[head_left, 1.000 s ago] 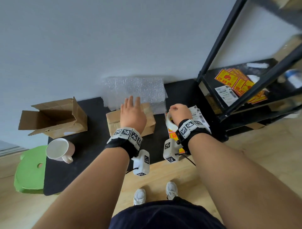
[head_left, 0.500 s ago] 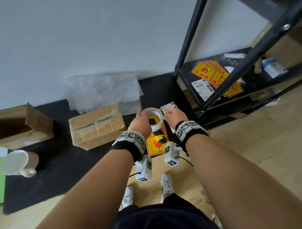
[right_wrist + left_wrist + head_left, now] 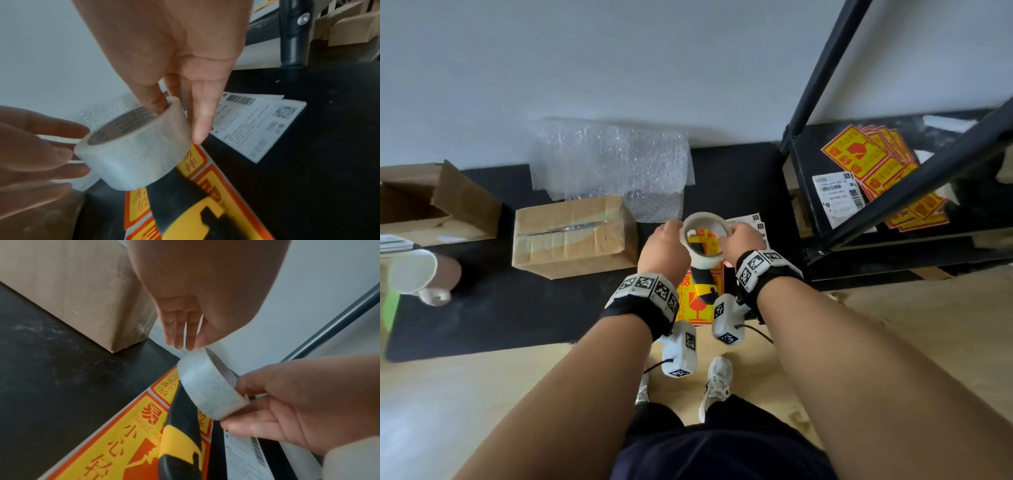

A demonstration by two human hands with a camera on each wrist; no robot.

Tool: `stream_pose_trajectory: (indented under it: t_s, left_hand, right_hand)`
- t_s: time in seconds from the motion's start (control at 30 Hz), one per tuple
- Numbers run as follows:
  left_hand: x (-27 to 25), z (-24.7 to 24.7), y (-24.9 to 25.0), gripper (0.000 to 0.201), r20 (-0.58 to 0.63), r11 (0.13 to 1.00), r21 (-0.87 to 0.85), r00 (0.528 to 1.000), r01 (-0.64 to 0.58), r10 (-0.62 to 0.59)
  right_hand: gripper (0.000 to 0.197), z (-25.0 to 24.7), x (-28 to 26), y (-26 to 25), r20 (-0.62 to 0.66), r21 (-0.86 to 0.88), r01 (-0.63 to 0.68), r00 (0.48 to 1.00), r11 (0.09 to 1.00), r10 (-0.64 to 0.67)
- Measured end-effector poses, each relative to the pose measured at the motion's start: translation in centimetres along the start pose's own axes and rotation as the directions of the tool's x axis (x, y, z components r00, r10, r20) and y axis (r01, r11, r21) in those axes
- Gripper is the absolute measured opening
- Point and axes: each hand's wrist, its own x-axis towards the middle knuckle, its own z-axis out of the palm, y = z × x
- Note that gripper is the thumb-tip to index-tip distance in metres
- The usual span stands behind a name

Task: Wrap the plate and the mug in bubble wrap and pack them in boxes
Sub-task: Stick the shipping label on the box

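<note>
I have the right hand (image 3: 739,240) pinched on the tape (image 3: 703,240), thumb inside the core and a finger down the outer face, holding the roll up off the mat (image 3: 500,308). My left hand (image 3: 664,250) reaches in from the other side with nearly straight fingers (image 3: 180,331); their tips are at the roll's far edge, and whether they actually touch it I cannot tell. Right under the roll a black-and-yellow knife (image 3: 180,434) lies across a fragile sticker (image 3: 115,443), with shipping labels (image 3: 257,123) just beside it. To my left a taped box (image 3: 573,236) sits shut on the mat, bubble wrap (image 3: 613,161) heaped behind it against the wall. Farther left the mug (image 3: 421,277) lies on its side near the mat's edge, beside an open box (image 3: 441,205). To my right stands a black rack (image 3: 893,205) with more stickers (image 3: 873,164) on its shelf.
</note>
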Motion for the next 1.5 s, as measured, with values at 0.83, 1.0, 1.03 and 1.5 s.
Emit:
stream_pose_trajectory:
  t_s: [0.83, 1.0, 1.03, 1.5]
  left_hand:
    - [2.7, 4.4, 4.2, 0.057, 0.107, 0.989, 0.151, 0.994, -0.007, -0.009]
    - [4.4, 4.0, 5.1, 0.060, 0.087, 0.985, 0.170, 0.996, -0.017, 0.002]
    - [4.6, 4.0, 5.2, 0.060, 0.086, 0.985, 0.173, 0.996, -0.018, 0.003]
    - [3.7, 2.4, 3.8, 0.056, 0.094, 0.978, 0.206, 0.995, 0.021, -0.041]
  right_hand:
    - [0.038, -5.4, 8.8, 2.2, -0.219, 0.486, -0.302, 0.866, 0.820, 0.449]
    - [0.036, -6.7, 10.0, 1.4, -0.256, 0.393, -0.322, 0.861, 0.861, 0.439]
    - [0.036, -6.7, 10.3, 1.4, -0.267, 0.370, -0.328, 0.859, 0.869, 0.437]
    - [0.047, -6.2, 7.2, 0.2, -0.354, 0.113, -0.103, 0.925, 0.988, 0.137]
